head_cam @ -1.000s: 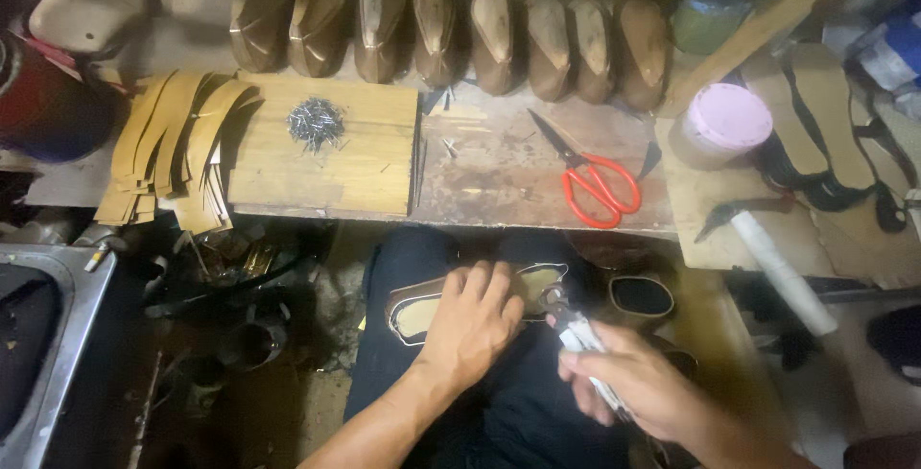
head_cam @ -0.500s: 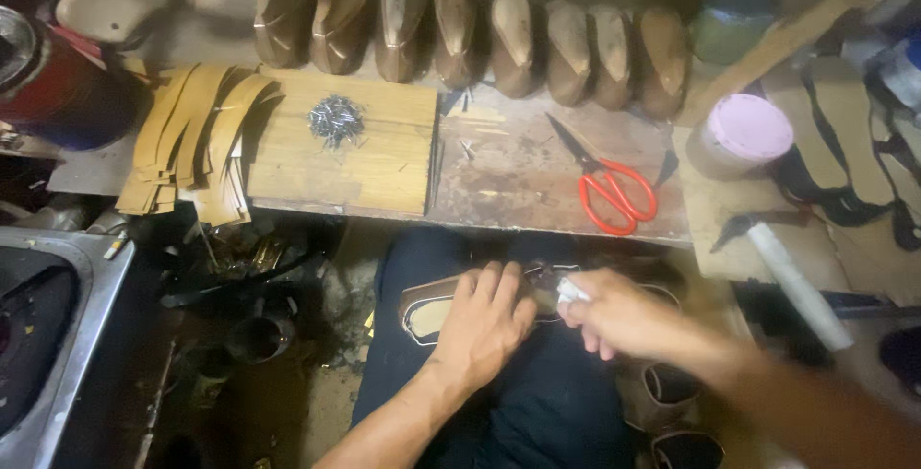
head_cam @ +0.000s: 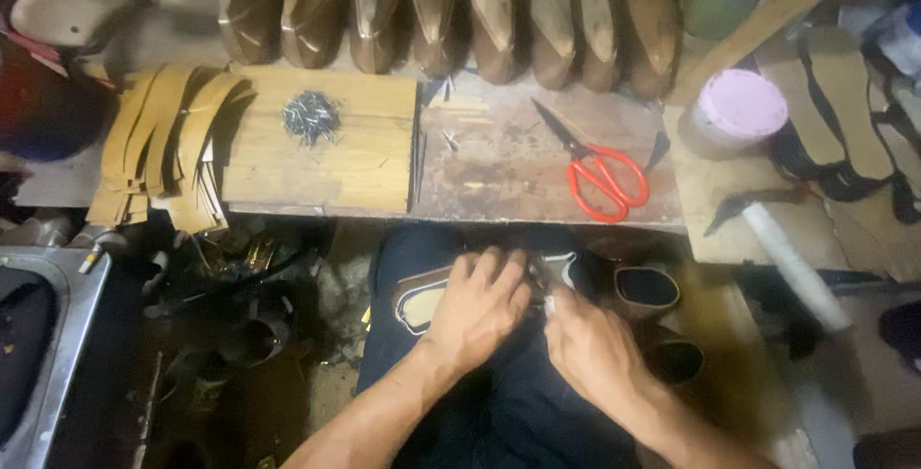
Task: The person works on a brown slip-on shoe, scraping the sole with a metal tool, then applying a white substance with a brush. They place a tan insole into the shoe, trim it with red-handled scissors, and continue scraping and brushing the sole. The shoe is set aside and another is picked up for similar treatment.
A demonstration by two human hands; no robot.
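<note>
Left hand (head_cam: 477, 308) pressed flat, right hand (head_cam: 593, 349) curled closed beside it.

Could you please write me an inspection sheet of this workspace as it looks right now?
Surface: worn wooden bench with a lighter board on its left part.
Job's things: shoe sole across the lap; small tool, blurred.
Clutter: pile of nails on the board; red scissors; row of shoe lasts; tan strips; pink-lidded tub; white roll; sandals.
Grippers: left hand presses on the sole; right hand grips the tool at the sole's edge.
Cables: nothing seen.
Surroundings: metal tray at left; dark scraps on the floor.
</note>
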